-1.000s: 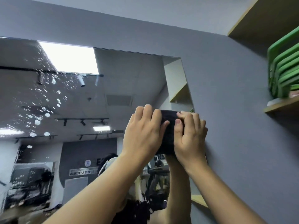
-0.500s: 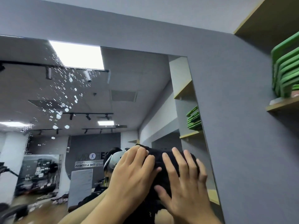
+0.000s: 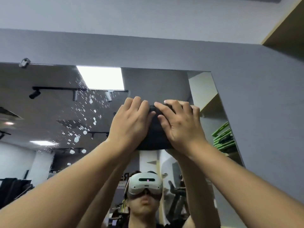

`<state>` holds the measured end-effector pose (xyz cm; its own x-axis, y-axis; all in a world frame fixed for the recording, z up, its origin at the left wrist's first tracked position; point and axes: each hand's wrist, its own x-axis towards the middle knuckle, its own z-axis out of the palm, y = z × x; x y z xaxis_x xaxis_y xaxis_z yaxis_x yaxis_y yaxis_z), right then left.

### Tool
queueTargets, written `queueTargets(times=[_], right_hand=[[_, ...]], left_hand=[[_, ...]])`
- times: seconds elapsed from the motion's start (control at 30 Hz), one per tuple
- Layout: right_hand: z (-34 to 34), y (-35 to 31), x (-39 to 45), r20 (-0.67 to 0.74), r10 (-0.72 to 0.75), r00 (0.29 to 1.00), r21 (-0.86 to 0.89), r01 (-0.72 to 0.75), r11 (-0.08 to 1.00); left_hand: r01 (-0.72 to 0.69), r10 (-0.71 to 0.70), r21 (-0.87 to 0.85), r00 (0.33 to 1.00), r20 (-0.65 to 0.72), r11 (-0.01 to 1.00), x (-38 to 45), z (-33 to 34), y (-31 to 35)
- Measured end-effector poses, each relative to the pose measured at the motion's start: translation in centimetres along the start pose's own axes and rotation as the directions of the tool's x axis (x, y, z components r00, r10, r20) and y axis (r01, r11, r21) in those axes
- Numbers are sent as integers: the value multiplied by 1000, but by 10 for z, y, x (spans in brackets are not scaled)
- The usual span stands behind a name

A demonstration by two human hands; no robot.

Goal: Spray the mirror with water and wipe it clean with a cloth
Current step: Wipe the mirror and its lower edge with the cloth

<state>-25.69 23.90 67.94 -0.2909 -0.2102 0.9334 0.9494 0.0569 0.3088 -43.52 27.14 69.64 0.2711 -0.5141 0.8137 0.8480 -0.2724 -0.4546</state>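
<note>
Mirror glass is set flat in a grey wall, its long axis running sideways and its left end cut off. High on its right part, a dark cloth lies against the glass, mostly hidden by the left hand and right hand, both pressing it flat with fingers extended upward. Water droplets speckle the glass left of the hands.

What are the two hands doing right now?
Left hand: open, fingers flat, pressing the cloth on the mirror.
Right hand: open, pressing the same cloth.
</note>
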Motion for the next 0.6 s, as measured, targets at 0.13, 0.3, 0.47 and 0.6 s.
queueTargets(times=[0.13,0.3,0.47,0.6], right_hand=[[16,13,63,12,12,1000,21,-12,1000],[31,25,132,5,80,997,3,-80,997],[42,28,189,44,181,982,33,-183,983],[48,22,173,-52,171,984,28,-170,985]], left_hand=[[-21,22,26,999,-30,999,50,23,-35],[65,-72,95,994,77,993,108,41,-59],[246,-269,133,942,203,960,159,50,-71],[242,-255,104,956,142,965,139,51,-71]])
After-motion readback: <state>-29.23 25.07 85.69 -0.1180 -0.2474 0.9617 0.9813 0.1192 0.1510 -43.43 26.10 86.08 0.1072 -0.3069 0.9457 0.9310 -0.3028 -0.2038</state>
